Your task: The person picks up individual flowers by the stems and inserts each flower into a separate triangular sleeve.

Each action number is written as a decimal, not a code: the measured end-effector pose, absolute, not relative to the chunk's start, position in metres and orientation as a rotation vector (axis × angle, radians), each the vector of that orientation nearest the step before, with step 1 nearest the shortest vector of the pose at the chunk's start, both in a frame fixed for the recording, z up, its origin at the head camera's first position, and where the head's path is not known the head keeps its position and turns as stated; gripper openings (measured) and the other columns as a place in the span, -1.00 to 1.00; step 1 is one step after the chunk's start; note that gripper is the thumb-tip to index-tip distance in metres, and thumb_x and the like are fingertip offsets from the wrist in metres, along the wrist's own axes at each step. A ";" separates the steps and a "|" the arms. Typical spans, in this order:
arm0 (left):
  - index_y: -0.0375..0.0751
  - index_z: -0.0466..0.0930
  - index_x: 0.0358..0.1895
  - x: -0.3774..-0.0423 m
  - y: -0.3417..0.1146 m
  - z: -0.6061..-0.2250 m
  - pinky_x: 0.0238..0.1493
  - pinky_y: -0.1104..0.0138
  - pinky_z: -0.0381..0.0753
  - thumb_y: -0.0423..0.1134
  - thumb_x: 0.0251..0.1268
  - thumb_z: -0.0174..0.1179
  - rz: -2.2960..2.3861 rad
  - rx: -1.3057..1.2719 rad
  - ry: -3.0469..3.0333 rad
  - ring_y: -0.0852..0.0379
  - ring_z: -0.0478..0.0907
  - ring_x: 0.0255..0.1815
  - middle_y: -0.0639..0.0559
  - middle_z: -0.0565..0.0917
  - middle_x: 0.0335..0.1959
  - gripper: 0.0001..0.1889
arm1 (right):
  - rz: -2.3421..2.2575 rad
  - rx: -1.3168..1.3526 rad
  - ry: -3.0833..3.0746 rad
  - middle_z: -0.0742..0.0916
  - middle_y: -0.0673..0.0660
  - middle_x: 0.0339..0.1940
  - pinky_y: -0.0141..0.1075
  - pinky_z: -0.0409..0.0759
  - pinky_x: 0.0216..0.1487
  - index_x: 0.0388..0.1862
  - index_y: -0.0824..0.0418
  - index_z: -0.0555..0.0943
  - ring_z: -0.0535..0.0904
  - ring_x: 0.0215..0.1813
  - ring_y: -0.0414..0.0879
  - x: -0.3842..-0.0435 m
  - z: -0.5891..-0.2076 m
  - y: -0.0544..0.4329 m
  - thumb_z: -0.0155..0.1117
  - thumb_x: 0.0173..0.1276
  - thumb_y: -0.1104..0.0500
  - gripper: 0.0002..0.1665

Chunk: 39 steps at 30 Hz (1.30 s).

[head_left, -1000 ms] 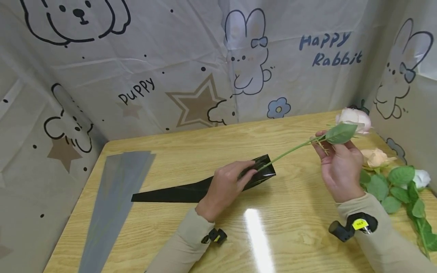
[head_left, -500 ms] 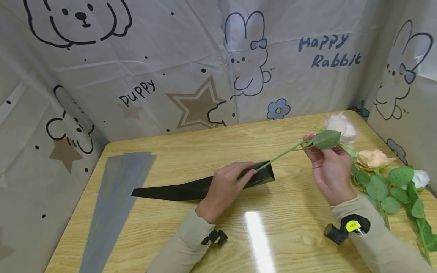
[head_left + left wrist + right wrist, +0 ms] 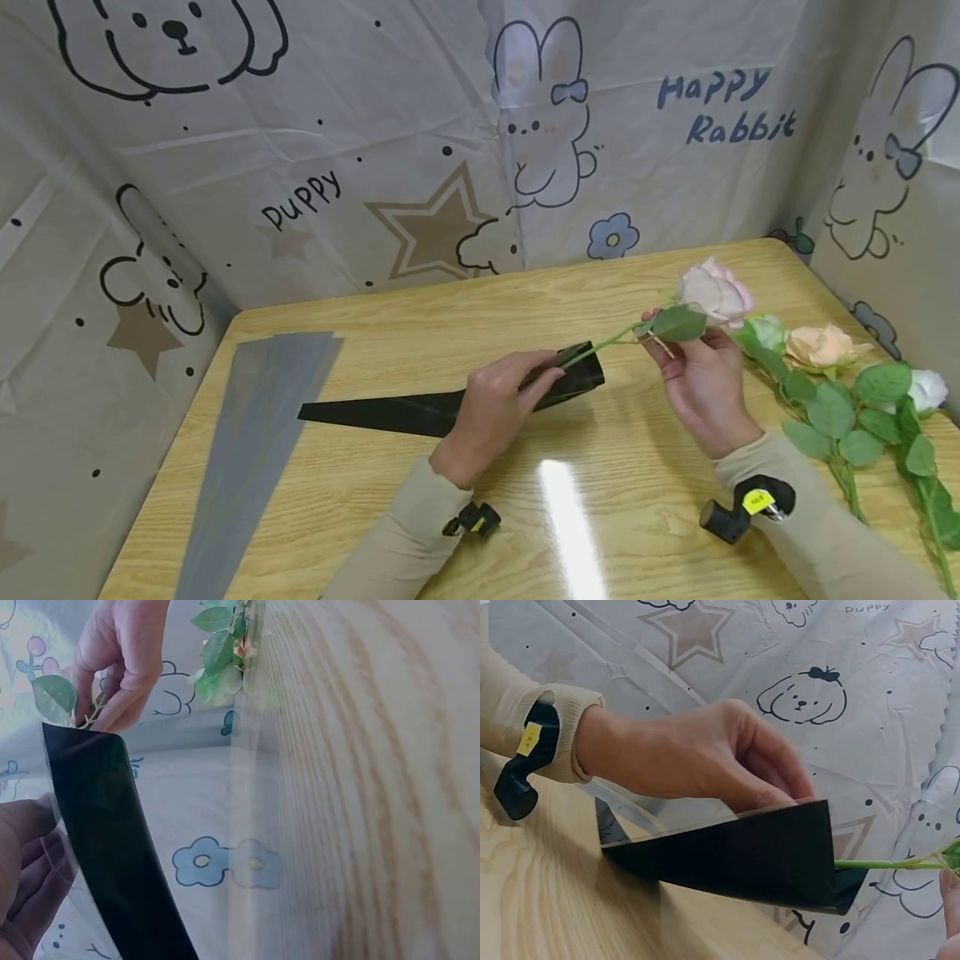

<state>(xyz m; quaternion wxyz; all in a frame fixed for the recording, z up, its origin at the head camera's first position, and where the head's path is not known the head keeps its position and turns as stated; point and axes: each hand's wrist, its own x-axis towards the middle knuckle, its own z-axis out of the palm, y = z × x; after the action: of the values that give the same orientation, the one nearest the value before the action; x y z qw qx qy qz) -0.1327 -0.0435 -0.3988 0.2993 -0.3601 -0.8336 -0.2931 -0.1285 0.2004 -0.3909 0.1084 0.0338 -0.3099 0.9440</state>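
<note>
Leftward and slightly down the head view, the right hand [image 3: 701, 387] and its pink rose [image 3: 714, 293] have moved in toward the black sleeve [image 3: 742, 859], so less bare stem [image 3: 877, 864] shows between them; I read that as the stem going deeper inside. From my end I see the right fingers pinching that stem just beneath the rose, a leaf [image 3: 680, 323] overlapping the hand. Left of this grip the stem enters the sleeve's wide end, where the left hand [image 3: 491, 408] pinches the sleeve; whether it nips the stem too, I cannot tell. Right of the grip, a peach rose [image 3: 822, 346] lies near, a white rose [image 3: 927, 390] beyond. Farther off, past the left hand, lie grey sheets [image 3: 258, 450], with a printed curtain [image 3: 420, 108] behind.
</note>
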 end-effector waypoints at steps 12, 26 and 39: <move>-0.21 0.78 -0.04 -0.131 -0.043 -0.395 -0.10 0.48 0.78 -0.20 0.35 0.40 -0.761 -0.956 -2.177 0.19 0.84 -0.18 -0.01 0.87 -0.20 -0.78 | 2.843 0.128 -0.973 0.79 0.12 -0.15 -0.31 0.80 0.08 0.07 0.24 0.66 0.81 -0.04 -0.09 -0.120 -0.397 0.189 0.20 0.48 0.45 -0.72; -0.21 0.77 -0.03 -0.121 -0.038 -0.386 -0.12 0.49 0.78 -0.19 0.32 0.42 -0.731 -1.014 -2.114 0.21 0.83 -0.22 0.00 0.86 -0.23 -0.76 | 2.792 0.323 -1.261 0.80 0.06 -0.14 -0.38 0.79 0.03 0.08 0.20 0.61 0.82 -0.06 -0.13 -0.117 -0.398 0.181 0.19 0.44 0.53 -0.64; -0.19 0.78 -0.06 -0.119 -0.038 -0.383 -0.10 0.49 0.78 -0.20 0.31 0.44 -0.733 -1.037 -2.066 0.22 0.82 -0.22 0.01 0.86 -0.24 -0.78 | 2.604 0.473 -1.693 0.84 -0.06 -0.17 -0.46 0.75 -0.12 -0.05 0.10 0.67 0.76 -0.15 -0.29 -0.117 -0.399 0.180 0.34 0.37 0.47 -0.68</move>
<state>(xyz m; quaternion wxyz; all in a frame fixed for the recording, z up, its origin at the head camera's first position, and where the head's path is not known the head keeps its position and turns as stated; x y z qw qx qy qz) -0.1191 -0.0375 -0.3831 0.3507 -0.4003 -0.7979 -0.2832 -0.1168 0.1802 -0.3992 -0.0002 0.1506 -0.5388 0.8289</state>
